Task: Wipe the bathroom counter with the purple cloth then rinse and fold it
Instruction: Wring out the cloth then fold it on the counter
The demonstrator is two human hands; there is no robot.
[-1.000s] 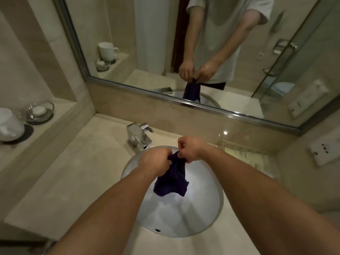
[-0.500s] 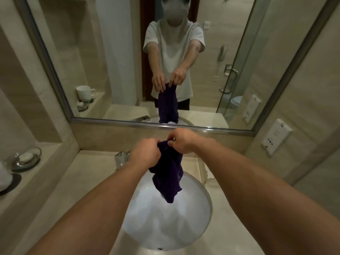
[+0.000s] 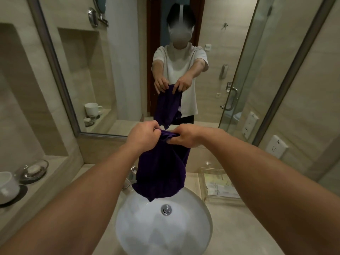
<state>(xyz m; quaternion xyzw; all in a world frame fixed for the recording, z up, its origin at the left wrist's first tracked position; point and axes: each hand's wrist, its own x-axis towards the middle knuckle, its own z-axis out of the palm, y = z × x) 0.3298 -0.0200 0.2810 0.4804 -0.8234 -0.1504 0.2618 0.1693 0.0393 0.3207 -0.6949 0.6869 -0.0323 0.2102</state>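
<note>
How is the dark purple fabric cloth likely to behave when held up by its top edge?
Probably floppy: the dark purple fabric cloth hangs in loose folds from where the left hand and right hand grip it. Likely light, since gripping one edge carries it all. If wet, which I cannot tell, it may drip into the white round sink.

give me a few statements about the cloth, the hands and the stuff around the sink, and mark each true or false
1. The left hand and the right hand both grip the top of the purple cloth. True.
2. The purple cloth lies folded in the sink. False: it hangs unfolded from both hands above the sink.
3. A soap dish sits on the ledge to the left. True.
4. The clear tray stands left of the sink. False: it stands to the right of the sink.
</note>
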